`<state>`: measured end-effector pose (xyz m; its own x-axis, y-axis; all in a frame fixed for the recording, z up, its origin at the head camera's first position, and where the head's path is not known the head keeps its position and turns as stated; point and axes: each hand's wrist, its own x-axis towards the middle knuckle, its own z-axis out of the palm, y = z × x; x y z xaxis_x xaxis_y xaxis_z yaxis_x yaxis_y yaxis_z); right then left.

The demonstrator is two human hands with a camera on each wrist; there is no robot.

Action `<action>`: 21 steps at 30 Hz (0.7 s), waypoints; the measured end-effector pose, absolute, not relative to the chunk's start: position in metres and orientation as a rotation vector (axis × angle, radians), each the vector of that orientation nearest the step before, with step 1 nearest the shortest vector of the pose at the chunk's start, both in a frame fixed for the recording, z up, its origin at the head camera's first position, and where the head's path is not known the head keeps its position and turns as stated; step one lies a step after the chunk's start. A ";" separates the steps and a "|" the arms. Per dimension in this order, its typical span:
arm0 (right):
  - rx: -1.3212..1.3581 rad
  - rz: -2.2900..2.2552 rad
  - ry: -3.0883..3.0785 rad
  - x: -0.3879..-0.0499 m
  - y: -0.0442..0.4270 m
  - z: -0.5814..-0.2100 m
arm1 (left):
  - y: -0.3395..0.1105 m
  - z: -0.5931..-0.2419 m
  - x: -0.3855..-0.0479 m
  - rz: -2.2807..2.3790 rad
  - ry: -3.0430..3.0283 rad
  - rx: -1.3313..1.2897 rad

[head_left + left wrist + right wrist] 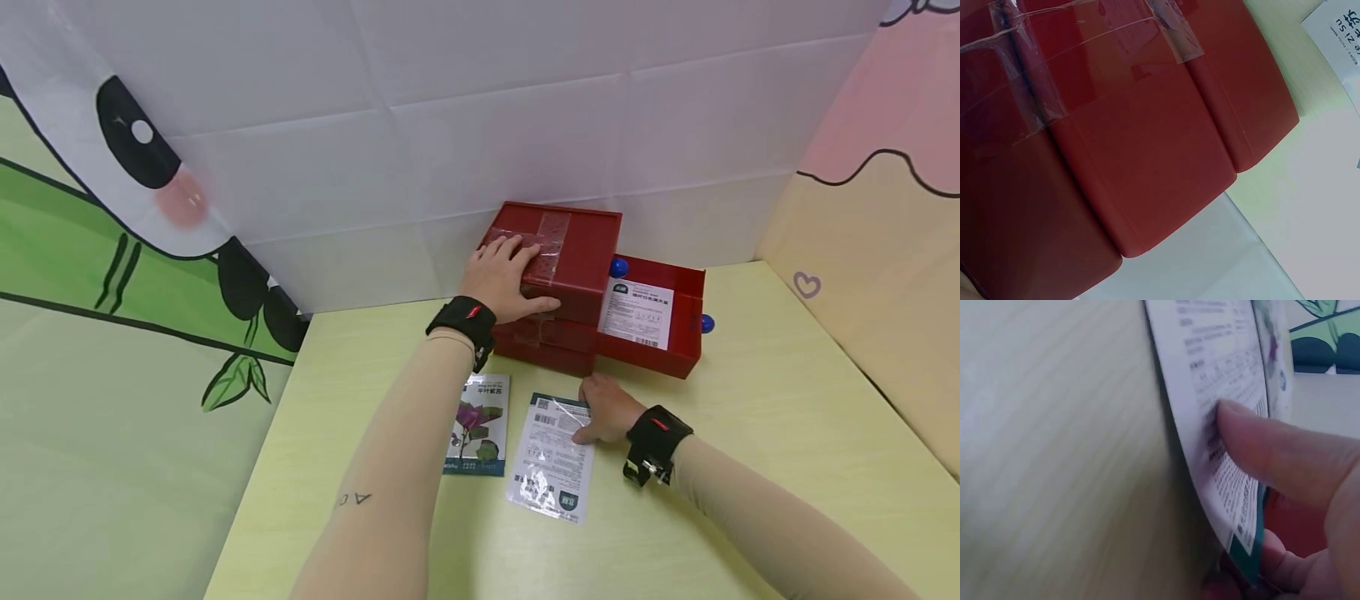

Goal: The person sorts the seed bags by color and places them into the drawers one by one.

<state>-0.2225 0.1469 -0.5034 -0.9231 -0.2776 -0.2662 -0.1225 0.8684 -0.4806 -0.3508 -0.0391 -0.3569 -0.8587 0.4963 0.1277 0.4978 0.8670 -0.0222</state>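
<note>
A red box [573, 250] bound with clear tape stands against the back wall; my left hand [498, 279] rests on its top with fingers spread. The box's taped side [1147, 137] fills much of the left wrist view. From its right side an open drawer [686, 325] sticks out, with a white packet [637, 312] lying inside. My right hand [609, 410] pinches the upper right edge of another white printed packet [551, 458], thumb on its face in the right wrist view, where the packet [1216, 381] bends at the edge.
A seed packet with a purple flower picture [480, 425] lies left of the white one, partly behind my left forearm. Blue knobs [707, 323] sit on the drawer front and the box. A printed cloth wall stands behind the pale yellow table [787, 400].
</note>
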 end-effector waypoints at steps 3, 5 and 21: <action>-0.270 -0.738 2.633 -0.223 0.150 -0.498 | -0.039 -0.357 -0.351 -0.016 -2.909 -0.783; -0.262 -0.770 2.588 -0.223 0.154 -0.494 | -0.039 -0.356 -0.351 -0.021 -2.906 -0.787; -0.263 -1.220 2.370 -0.213 0.176 -0.469 | -0.039 -0.355 -0.349 -0.024 -2.904 -0.780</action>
